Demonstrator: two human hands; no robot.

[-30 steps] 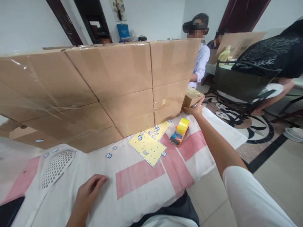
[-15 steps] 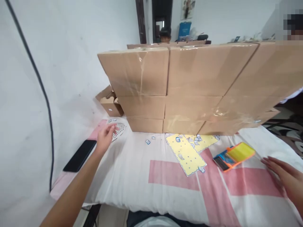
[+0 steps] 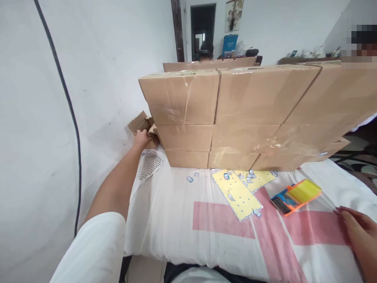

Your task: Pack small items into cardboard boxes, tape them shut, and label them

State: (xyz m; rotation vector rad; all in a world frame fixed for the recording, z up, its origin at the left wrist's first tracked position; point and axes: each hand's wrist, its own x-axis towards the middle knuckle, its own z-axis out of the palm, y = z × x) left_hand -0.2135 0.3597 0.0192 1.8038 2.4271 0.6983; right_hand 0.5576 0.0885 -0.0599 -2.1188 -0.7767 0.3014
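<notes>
My left hand (image 3: 142, 138) reaches far forward to a small open cardboard box (image 3: 140, 122) beside the wall, its fingers on the box's edge; whether it grips the box I cannot tell. My right hand (image 3: 359, 232) lies flat and open on the white and pink cloth (image 3: 224, 220) at the right, near an orange and yellow toy pack (image 3: 296, 195). A yellow perforated card (image 3: 236, 193) with several small blue-edged pieces (image 3: 246, 177) lies between the hands.
A wall of taped cardboard boxes (image 3: 250, 114) stands across the back of the cloth. A white perforated plastic piece (image 3: 149, 166) lies by the left box. A black cable (image 3: 69, 114) hangs on the white wall. A person sits behind the boxes at the far right.
My left hand has moved forward from above the white perforated piece to the small open box. The right hand stays flat on the cloth. The view shifted slightly.
</notes>
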